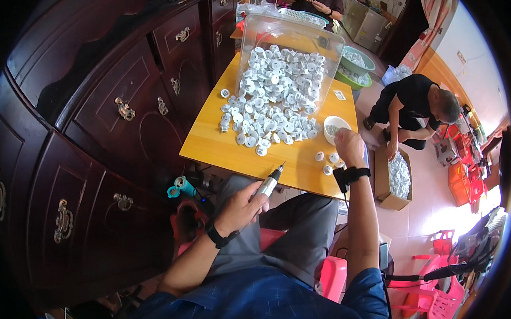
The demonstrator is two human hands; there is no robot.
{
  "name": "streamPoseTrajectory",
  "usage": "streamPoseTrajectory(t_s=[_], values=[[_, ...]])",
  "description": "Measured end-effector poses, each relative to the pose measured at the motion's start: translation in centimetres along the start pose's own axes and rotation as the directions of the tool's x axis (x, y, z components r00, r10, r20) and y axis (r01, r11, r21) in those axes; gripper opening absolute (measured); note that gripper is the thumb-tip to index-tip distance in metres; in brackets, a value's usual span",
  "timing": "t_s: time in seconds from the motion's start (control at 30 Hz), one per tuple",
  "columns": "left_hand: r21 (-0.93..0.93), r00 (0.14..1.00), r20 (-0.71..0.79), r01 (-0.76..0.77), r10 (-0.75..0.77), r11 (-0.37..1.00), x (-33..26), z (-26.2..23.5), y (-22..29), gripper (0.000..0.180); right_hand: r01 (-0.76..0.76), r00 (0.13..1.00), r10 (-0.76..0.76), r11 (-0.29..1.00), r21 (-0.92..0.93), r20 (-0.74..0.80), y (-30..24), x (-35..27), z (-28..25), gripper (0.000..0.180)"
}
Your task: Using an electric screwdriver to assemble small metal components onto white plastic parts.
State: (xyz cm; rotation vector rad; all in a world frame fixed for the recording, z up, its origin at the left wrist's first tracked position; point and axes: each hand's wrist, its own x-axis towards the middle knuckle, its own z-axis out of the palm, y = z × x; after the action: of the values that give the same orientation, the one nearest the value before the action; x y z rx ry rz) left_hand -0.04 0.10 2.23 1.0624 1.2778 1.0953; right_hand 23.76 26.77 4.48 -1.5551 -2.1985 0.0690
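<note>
My left hand [242, 208] is wrapped round a silver and black electric screwdriver [269, 183], its thin bit pointing up over the near edge of the yellow table [211, 144]. At the table's right side my right hand [350, 147] is closed at the near rim of a small white bowl [330, 121] that holds many tiny metal pieces, perhaps screws. Its fingertips are turned from view, so I cannot tell what is in them. Just left of that wrist stand several white round parts [328, 170]. A heap of similar white plastic parts [273, 123] spreads across the table's middle.
A clear plastic bin [333, 64] lies tipped behind the heap, with white parts spilling out. Dark wooden cabinets [128, 87] line the left. On the right a person [418, 106] crouches by a cardboard box [383, 183] of white parts. Another person [323, 1] works beyond the table.
</note>
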Motion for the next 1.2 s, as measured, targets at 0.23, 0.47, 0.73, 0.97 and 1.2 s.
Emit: streamPoseTrajectory(t_s=[0.23,0.47,0.73,0.97,1.2], values=[[0.026,0.999,-0.028,0.021,-0.021,0.999,0.0,-0.1,0.3,0.039,-0.012,0.978,0.048,0.985,-0.174,0.201,1.5,5.4,3.1,0.018],[0.036,0.998,-0.045,0.037,-0.035,0.999,0.2,-0.6,-0.3,0.043,-0.108,0.942,0.159,0.978,-0.18,0.296,1.8,6.2,4.3,0.018],[0.025,0.998,-0.044,0.038,-0.037,0.999,0.3,-0.6,-0.8,0.049,-0.066,0.969,0.089,0.992,-0.106,0.229,3.6,5.7,4.1,0.024],[0.018,0.999,-0.029,-0.029,0.029,0.999,0.4,-0.4,-1.2,0.048,-0.102,0.994,0.087,0.947,0.306,0.064,2.4,3.7,2.0,0.014],[-0.063,0.997,-0.015,-0.073,0.072,0.995,0.3,-0.2,-1.1,0.051,-0.216,0.97,0.004,0.48,0.85,0.244,-4.0,-2.3,1.4,0.02]])
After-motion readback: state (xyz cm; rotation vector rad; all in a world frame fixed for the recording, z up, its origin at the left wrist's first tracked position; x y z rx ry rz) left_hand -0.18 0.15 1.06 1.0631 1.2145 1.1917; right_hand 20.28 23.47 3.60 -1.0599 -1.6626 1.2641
